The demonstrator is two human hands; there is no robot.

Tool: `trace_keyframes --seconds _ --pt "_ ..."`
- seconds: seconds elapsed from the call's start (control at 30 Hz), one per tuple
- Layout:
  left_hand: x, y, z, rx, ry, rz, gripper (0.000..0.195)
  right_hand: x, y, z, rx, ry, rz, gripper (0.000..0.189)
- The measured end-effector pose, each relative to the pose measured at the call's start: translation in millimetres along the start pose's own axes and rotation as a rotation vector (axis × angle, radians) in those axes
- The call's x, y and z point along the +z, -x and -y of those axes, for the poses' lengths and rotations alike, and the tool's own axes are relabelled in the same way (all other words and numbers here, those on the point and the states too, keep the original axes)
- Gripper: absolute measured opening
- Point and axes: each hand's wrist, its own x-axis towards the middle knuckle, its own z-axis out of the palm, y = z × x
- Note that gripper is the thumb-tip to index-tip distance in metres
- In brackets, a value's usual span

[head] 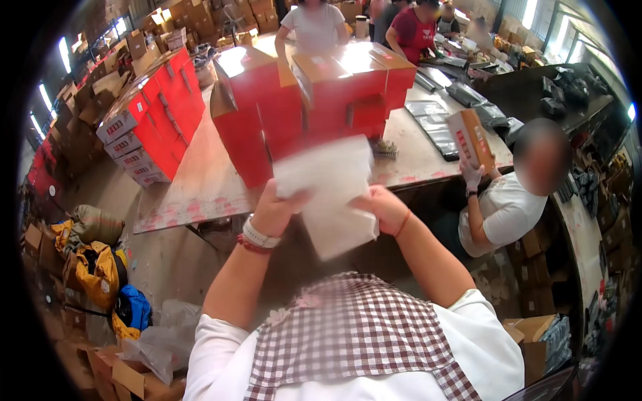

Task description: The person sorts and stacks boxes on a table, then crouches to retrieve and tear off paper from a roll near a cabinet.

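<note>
Both my hands hold up a white, thin sheet (331,170), perhaps paper or a soft wrapping bag, blurred by motion. Its left edge is gripped between the thumb and fingers of my left hand (276,208). My right hand (383,208) pinches the right side, where the sheet looks folded or creased. The lower part hangs down between my hands, in front of the table's near edge. Just beyond the sheet stand stacked red cardboard boxes (241,135) with brown tops on the table (200,195). A small striped object (386,149) lies at their foot.
Another stack of red boxes (150,120) stands to the left. At right, a co-worker (506,210) holds a shoebox-sized carton (471,140). Black plastic bags (434,128) lie on the table's right part. Yellow sacks (98,275) and an open carton (120,376) sit on the floor at left.
</note>
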Motion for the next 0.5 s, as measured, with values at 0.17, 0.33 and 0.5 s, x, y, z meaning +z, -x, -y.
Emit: trace_keyframes --seconds 0.17,0.33,0.5 --pt "23.1 38.5 -26.3 -0.018 -1.351 0.479 0.039 22.4 8.8 18.8 -0.016 -0.414 -0.490 0.017" --pt "39.5 51.3 8.6 -0.538 0.357 -0.267 0.072 60.4 21.0 15.2 -0.477 0.448 -0.576 0.013" --pt "61.6 32.5 53.1 -0.403 0.702 -0.619 0.047 89.4 27.7 -32.7 0.212 -1.052 -0.095 0.029"
